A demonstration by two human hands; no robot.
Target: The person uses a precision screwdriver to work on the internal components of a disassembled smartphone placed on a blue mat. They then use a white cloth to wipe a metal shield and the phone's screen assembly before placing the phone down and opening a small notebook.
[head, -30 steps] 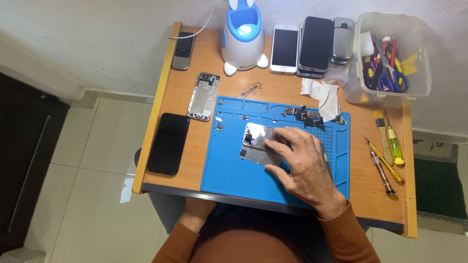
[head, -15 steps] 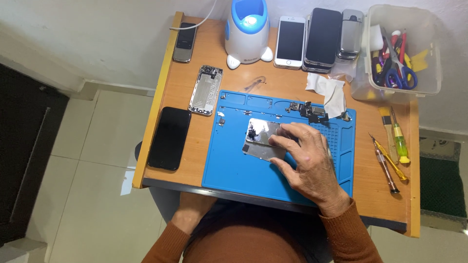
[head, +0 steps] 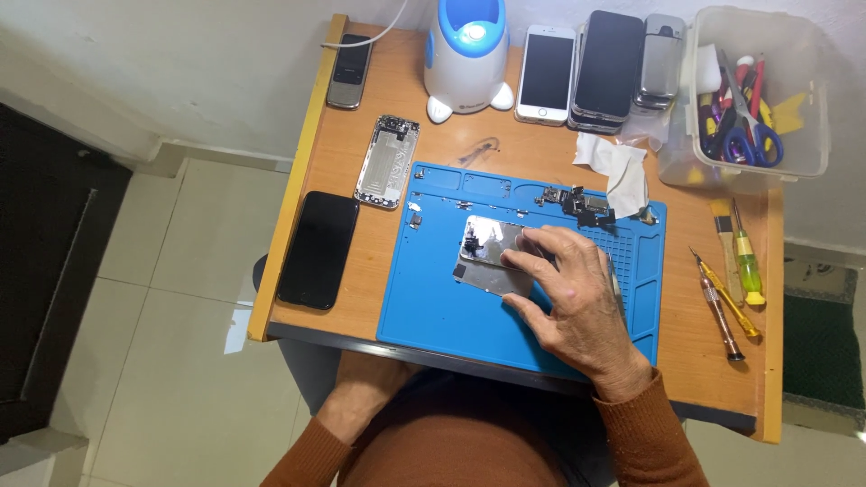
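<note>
My right hand (head: 573,298) rests on the blue repair mat (head: 433,298), fingers gripping the right edge of a shiny metal phone plate (head: 483,248) that lies flat on the mat. Just beyond my fingers sits a cluster of small dark phone parts (head: 577,203). My left hand (head: 365,392) is down on my lap below the table's front edge; its fingers are partly hidden.
An opened phone shell (head: 388,160) and a black phone (head: 318,248) lie left of the mat. At the back stand a white-and-blue device (head: 467,54) and several phones (head: 546,72). A white cloth (head: 618,167), a clear tool bin (head: 758,90) and screwdrivers (head: 722,302) are at the right.
My right hand stays on the metal plate, its fingers shifting slightly. The view has drifted a little; nothing else on the table moved.
</note>
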